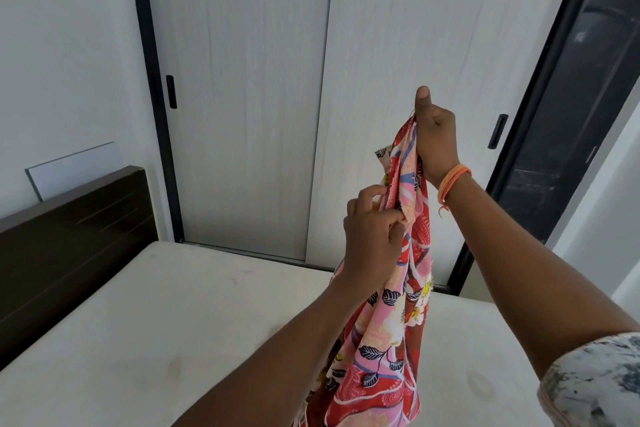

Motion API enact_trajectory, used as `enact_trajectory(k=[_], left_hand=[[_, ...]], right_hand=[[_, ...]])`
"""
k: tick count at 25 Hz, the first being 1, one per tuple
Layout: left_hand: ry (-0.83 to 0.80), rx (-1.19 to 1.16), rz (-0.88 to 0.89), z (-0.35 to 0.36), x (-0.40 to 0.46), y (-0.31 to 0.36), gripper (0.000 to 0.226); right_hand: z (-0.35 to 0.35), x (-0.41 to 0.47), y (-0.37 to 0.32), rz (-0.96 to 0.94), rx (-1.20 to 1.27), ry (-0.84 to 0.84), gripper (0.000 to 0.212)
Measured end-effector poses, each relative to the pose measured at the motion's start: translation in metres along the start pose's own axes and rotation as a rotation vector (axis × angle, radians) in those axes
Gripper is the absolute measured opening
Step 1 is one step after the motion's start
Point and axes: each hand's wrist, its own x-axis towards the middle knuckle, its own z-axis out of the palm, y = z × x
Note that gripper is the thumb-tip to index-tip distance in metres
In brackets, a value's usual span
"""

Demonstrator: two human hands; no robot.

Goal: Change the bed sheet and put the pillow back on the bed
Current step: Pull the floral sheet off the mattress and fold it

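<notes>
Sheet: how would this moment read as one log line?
sheet bunched, held up | right hand grips top | left hand pinches edge | mattress bare

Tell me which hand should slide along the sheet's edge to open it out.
Left, probably. The left hand pinches the sheet edge lower down; the right hand grips the top bunch, anchoring it.

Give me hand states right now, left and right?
Left hand: closed, pinching the edge of the floral sheet.
Right hand: closed, gripping the bunched top of the same sheet, held above the bare mattress.
</notes>
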Motion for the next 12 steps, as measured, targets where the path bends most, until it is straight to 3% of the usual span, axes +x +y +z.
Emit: enact_trajectory(k=[7,12], left_hand=[[-0.030,-0.195,-0.009,-0.006,0.001,-0.002,0.023],[-0.028,-0.495,-0.225,-0.022,-0.002,-0.002,0.021]], right_hand=[[-0.001,0.005,0.001,0.006,-0.006,0.008,0.073],[-0.006,0.004,-0.004,-0.039,-0.078,0.063,0.062]])
